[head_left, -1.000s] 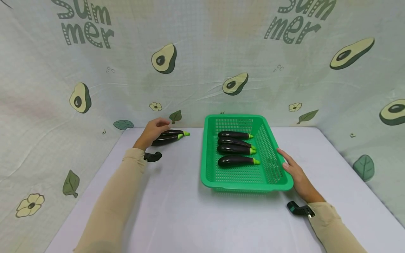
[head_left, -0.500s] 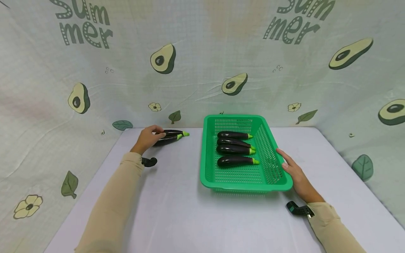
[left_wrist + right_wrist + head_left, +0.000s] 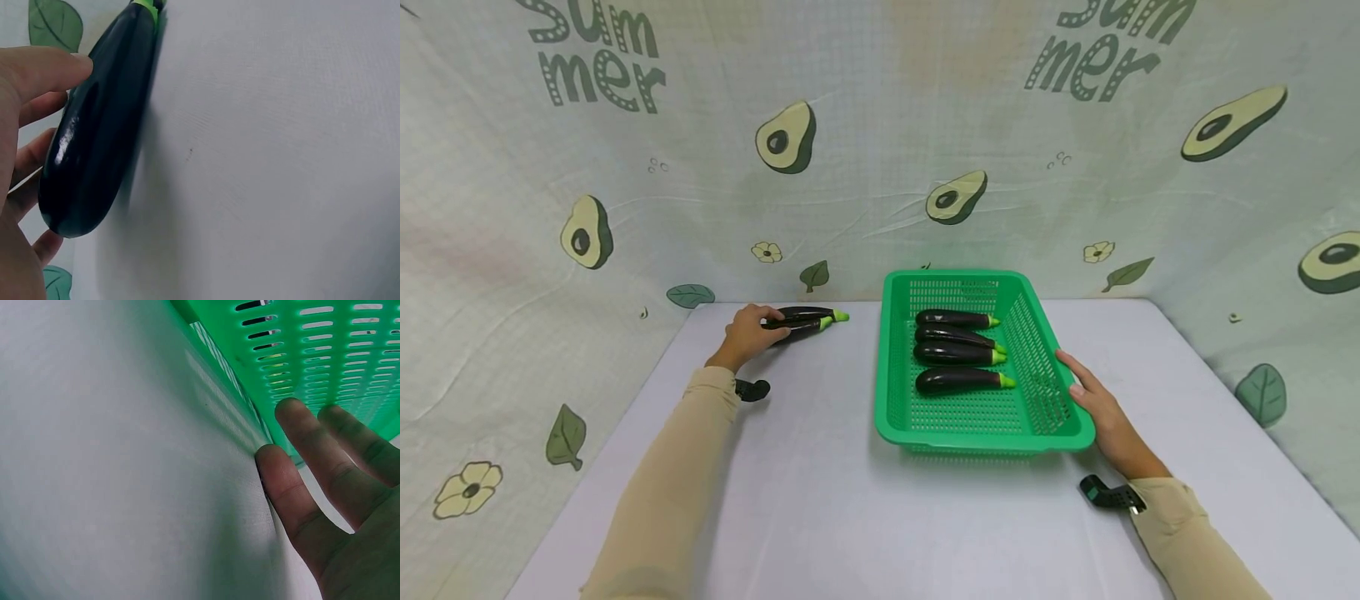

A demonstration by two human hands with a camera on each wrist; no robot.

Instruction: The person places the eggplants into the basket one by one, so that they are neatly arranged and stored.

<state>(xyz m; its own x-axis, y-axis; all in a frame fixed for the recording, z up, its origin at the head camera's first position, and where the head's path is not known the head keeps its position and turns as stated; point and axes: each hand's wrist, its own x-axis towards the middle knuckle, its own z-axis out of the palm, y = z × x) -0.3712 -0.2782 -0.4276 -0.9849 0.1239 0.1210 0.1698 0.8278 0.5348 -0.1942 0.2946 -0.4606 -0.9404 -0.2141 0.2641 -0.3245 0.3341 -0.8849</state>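
Note:
Two dark purple eggplants lie at the table's far left. My left hand (image 3: 747,335) holds the blunt end of the nearer eggplant (image 3: 805,327); the left wrist view shows the thumb on the near side of this eggplant (image 3: 100,125) and the other fingers behind it. The second eggplant (image 3: 801,313) lies just behind, its green stem pointing right. A green plastic basket (image 3: 891,417) stands in the middle with several eggplants (image 3: 958,381) inside. My right hand (image 3: 1108,421) rests at its right rim, and straight fingers (image 3: 325,456) reach along the outer wall.
A white table (image 3: 880,533) carries everything. Behind it and at both sides hangs a pale cloth (image 3: 865,125) printed with avocados, leaves and lettering. Black straps with small cameras (image 3: 752,390) sit on both wrists.
My left hand has come down and slightly left, from above the two eggplants onto the nearer one. The right hand and the basket have stayed in place.

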